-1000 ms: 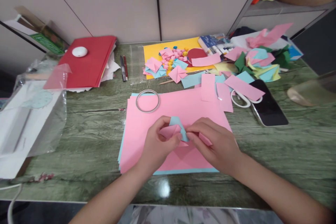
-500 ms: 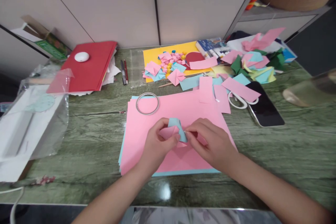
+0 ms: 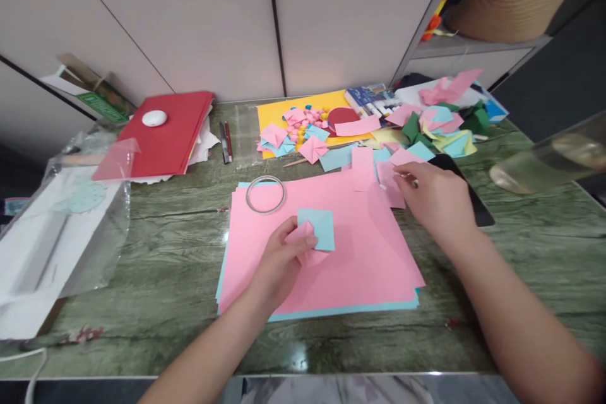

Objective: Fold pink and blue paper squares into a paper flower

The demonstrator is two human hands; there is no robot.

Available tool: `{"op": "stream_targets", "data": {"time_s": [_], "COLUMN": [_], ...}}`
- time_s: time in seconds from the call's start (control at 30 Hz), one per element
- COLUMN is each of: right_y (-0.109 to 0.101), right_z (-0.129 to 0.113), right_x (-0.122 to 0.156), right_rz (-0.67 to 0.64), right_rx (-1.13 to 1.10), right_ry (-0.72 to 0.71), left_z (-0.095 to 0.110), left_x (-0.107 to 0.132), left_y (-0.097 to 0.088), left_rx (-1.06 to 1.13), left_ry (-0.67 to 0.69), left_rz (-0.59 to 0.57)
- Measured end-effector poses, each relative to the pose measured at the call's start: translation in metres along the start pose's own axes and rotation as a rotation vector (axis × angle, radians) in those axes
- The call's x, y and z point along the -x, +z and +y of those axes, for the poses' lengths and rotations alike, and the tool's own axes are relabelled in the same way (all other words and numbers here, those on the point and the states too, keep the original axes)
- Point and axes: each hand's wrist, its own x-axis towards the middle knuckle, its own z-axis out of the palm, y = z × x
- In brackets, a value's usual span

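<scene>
My left hand (image 3: 285, 255) pinches a light-blue paper square (image 3: 322, 230) together with a folded pink paper piece (image 3: 305, 235), over a stack of pink sheets (image 3: 364, 265). Faint creases show on the blue square. Off to the right, my right hand (image 3: 433, 199) is at the scissors, fingers closed round their white handle (image 3: 416, 183); the rest of the scissors is hidden under the hand. Pink paper strips (image 3: 362, 169) lie beside its fingertips, and a black phone (image 3: 480, 208) is partly covered by the hand.
A round tape roll (image 3: 247, 196) lies on the stack's upper left. Behind are folded paper pieces (image 3: 313, 149), a yellow sheet (image 3: 279, 110) and markers (image 3: 379, 107). A red folder (image 3: 165, 132) and plastic bag (image 3: 120, 221) lie left; a clear cup (image 3: 511, 175) stands right.
My right hand has left the blue paper and moved right to the scissors. The blue square, folded over before, is now opened flat in my left hand. The view has shifted slightly.
</scene>
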Motion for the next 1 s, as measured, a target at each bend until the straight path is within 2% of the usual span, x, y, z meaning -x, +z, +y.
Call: {"op": "stream_targets", "data": {"time_s": [0.1, 0.2, 0.33, 0.43, 0.5, 0.7, 1.0], "right_y": [0.004, 0.0, -0.016, -0.029, -0.033, -0.029, -0.03], "right_z": [0.006, -0.003, -0.039, -0.07, -0.084, -0.089, -0.095], "right_x": [-0.003, -0.001, 0.017, 0.036, 0.046, 0.049, 0.049], "right_rz": [-0.008, 0.083, 0.247, 0.231, 0.214, 0.176, 0.222], "right_rx": [0.144, 0.098, -0.167, -0.342, -0.402, -0.463, -0.495], "right_ry": [-0.041, -0.069, -0.256, -0.491, -0.563, -0.624, -0.55], "left_z": [0.0, 0.001, 0.002, 0.001, 0.001, -0.004, -0.009], "left_x": [0.0, 0.0, -0.001, -0.002, -0.001, 0.002, 0.003], "left_y": [0.001, 0.002, 0.003, 0.003, 0.004, 0.007, 0.005], "left_rx": [0.026, 0.044, 0.05, 0.053, 0.052, 0.028, -0.081], "left_ry": [-0.021, -0.033, -0.002, 0.042, 0.047, 0.031, 0.133], "left_rz": [0.001, -0.01, 0.013, 0.017, 0.007, 0.065, 0.139]}}
